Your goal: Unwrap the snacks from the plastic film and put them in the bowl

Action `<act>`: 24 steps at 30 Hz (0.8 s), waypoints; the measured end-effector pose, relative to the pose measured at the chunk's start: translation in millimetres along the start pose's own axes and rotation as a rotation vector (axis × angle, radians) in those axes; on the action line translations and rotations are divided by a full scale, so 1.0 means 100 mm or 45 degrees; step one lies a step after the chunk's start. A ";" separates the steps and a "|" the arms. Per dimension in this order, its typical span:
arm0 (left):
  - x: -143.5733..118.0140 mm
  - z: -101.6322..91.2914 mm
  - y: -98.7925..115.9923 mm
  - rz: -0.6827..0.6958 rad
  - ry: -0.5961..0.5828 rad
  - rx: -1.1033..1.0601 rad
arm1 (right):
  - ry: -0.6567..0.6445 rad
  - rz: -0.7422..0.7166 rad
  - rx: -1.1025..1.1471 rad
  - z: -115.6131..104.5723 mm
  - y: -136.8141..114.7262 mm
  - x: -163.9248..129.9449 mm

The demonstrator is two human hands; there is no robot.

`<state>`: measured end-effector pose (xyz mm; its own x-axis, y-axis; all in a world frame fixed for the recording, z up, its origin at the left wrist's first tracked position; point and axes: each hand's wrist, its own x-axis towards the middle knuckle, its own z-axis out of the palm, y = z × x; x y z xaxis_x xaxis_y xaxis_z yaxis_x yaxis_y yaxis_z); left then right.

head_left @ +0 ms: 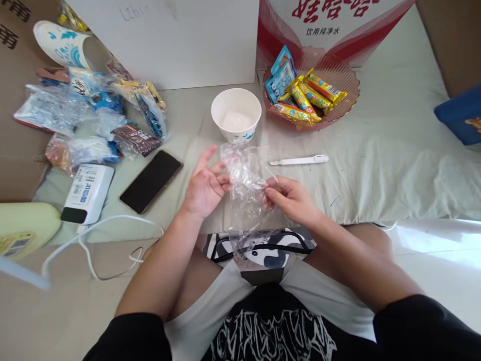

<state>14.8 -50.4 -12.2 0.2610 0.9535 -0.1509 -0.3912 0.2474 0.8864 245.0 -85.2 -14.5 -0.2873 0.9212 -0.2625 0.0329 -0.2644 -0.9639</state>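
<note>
Clear crinkled plastic film point(246, 185), perhaps a bag, hangs between my hands over the front edge of the cloth-covered surface. My right hand point(287, 198) is closed, pinching the film at its right side between thumb and fingers. At the film's left side is my left hand point(206, 188), palm turned up and fingers apart. Its fingertips reach the film, but whether they touch it I cannot tell. Just beyond stands a white paper bowl point(236, 113) with something whitish at its bottom. A white slim-handled knife point(299, 160) lies to the right of the film.
A pink fluted bowl point(341, 108) holds yellow and blue snack packets. To the left lie a phone point(151, 181), a white device point(88, 193) with a cable, and several plastic-wrapped packets point(137, 140). Large boxes point(180, 45) stand behind. A blue container point(460, 115) is far right.
</note>
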 end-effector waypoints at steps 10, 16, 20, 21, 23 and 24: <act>-0.01 0.14 -0.15 -0.314 -0.204 0.467 | 0.383 -0.734 -0.528 -0.10 0.02 -0.04; 0.00 0.19 -0.06 -0.249 -0.032 0.236 | 0.246 -0.978 -0.439 -0.10 0.06 -0.06; -0.02 0.22 0.02 -0.361 -0.002 0.122 | 0.225 -0.757 -0.243 -0.10 0.04 -0.06; -0.02 0.22 0.04 -0.385 0.005 0.111 | 0.223 -0.686 -0.192 -0.11 0.03 -0.06; 0.00 0.20 0.05 -0.376 0.005 0.129 | 0.237 -0.574 -0.095 -0.14 0.02 -0.05; 0.01 0.18 0.05 -0.355 -0.005 0.147 | 0.249 -0.543 -0.061 -0.15 0.01 -0.05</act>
<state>28.9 -51.1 0.4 0.3480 0.8508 -0.3937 -0.2010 0.4779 0.8551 260.6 -85.6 -15.2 -0.0991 0.9824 0.1584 -0.0031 0.1589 -0.9873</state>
